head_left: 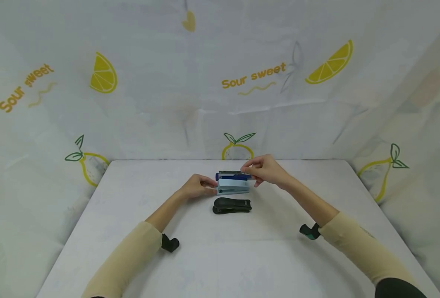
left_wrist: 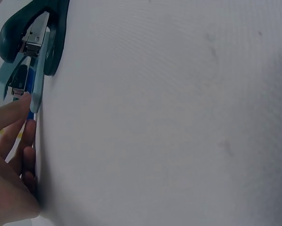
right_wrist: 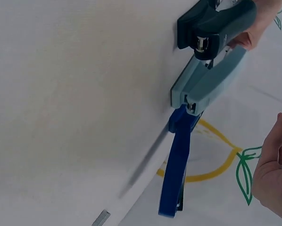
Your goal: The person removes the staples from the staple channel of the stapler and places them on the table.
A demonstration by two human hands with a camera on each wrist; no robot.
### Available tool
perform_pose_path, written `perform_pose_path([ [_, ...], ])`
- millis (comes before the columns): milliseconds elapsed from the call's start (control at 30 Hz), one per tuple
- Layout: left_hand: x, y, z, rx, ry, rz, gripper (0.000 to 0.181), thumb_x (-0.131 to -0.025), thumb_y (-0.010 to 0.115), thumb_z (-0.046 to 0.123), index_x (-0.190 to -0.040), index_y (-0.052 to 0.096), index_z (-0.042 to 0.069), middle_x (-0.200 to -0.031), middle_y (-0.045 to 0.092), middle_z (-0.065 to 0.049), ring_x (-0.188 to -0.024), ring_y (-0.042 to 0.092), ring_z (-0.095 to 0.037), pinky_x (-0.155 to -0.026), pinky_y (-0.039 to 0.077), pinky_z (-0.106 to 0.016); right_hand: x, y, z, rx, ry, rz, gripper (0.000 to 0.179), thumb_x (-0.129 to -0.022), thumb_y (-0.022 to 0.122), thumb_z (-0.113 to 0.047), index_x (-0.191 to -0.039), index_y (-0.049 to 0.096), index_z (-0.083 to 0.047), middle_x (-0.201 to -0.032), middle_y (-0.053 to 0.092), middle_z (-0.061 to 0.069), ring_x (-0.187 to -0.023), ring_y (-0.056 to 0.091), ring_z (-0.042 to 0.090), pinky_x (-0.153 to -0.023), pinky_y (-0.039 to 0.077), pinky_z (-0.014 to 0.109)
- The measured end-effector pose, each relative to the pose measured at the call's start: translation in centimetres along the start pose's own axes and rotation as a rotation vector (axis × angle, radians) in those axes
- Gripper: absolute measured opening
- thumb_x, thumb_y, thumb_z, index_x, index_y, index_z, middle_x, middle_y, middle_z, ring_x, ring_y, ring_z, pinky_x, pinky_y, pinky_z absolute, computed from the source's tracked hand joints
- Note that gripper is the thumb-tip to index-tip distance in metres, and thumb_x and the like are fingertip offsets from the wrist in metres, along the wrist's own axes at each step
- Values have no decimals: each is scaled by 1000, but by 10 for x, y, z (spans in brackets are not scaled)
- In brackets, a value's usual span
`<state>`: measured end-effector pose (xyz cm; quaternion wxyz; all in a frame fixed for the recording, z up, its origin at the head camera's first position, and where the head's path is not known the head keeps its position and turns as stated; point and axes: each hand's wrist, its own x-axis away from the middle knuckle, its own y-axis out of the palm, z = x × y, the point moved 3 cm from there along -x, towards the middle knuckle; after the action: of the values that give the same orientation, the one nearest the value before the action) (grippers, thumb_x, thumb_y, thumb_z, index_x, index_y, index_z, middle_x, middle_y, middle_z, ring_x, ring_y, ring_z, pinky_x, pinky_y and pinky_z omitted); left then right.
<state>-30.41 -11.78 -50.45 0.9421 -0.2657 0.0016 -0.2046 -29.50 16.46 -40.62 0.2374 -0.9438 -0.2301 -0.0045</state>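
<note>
Three staplers lie in a row: a dark green stapler [head_left: 232, 205] nearest, a light blue stapler [head_left: 233, 187] in the middle, and a dark blue stapler [head_left: 235, 176] farthest. My left hand [head_left: 197, 186] holds the left end of the light blue stapler between thumb and fingers, close to the dark blue one. In the right wrist view the dark blue stapler's long arm [right_wrist: 175, 174] sticks out away from its base. My right hand [head_left: 268, 170] hovers at its right end, thumb and index finger together; whether they pinch anything is too small to tell.
A small grey metal strip [right_wrist: 102, 218] lies on the white table [head_left: 220, 256] near its far edge. Behind hangs a white cloth [head_left: 149, 116] with lemon prints. Black wrist mounts [head_left: 170, 243] stick out from both sleeves.
</note>
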Motion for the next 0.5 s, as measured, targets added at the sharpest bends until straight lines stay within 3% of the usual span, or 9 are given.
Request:
perform_pose_path([
  [333,1,4,2,-84,-7,53,34,-86,92,24,-116,83,10,-108,82,-7,-90,53,-11,-83,40,-27,-23,36,4,-1,-41,-80,26,-104,75,-22,-119,78,-1,-67,61,-1,-56,60,11,-64,63,28],
  [500,1,4,4,-99,-15,69,32,-84,93,27,-112,84,14,-105,82,-3,-86,52,-10,-80,38,-29,-32,50,4,-13,-76,-114,22,-103,75,-18,-117,80,-1,-77,71,5,-66,69,13,-74,66,38],
])
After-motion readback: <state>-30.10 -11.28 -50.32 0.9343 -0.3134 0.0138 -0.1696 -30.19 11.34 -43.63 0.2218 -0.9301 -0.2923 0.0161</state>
